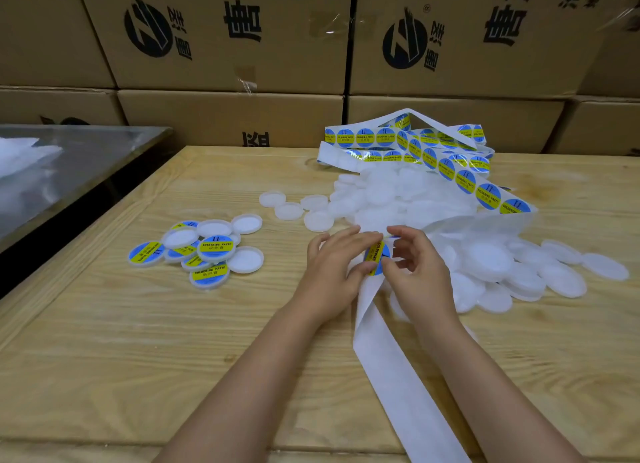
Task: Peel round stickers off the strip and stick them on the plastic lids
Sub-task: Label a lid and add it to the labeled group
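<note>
Centre frame: left hand (332, 265) pinches the smooth white paper strip (398, 376) trailing lengthwise to the bottom edge; right hand (417, 272) pinches its round blue-yellow sticker (376, 258), band upright.

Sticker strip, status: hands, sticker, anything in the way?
Left hand and right hand both pinch one sticker on the strip. Lid beneath: cannot tell. Bare lids heaped right beside hands, labelled lids left; none blocking.

- One head-worn wide-angle view looks forward and down over the wooden desk (104, 341) from its near edge.
- It sits close: the left hand (332, 272) and right hand (420, 275) meet just right of mid-frame, with the forearms (242, 393) crossing the bottom edge.
- It faces stacked cardboard boxes (225, 46) behind the desk.
</note>
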`<state>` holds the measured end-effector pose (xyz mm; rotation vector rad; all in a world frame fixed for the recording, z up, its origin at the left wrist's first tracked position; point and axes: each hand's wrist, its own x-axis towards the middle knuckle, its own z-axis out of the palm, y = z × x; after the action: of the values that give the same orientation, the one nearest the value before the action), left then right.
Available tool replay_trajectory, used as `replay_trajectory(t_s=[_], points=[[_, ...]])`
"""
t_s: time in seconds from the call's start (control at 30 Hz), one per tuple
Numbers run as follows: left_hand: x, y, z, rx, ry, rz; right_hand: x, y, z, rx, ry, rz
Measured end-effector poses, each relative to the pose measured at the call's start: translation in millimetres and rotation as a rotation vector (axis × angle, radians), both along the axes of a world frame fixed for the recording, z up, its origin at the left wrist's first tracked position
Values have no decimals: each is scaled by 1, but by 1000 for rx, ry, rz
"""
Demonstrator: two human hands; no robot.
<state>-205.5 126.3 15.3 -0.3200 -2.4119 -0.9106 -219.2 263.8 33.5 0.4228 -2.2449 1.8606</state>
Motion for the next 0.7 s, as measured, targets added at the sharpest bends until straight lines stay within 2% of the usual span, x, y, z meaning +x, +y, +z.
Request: replay_trajectory(t_s=[0.33,0.5,0.7], points=[[-1,2,6,160,82,76,3,-3,0,-130,-58,71],[0,1,4,281,22,79,2,-3,-1,-87,-94,13],[1,0,5,324,20,53,-1,0,-1,-122,-127,-88]])
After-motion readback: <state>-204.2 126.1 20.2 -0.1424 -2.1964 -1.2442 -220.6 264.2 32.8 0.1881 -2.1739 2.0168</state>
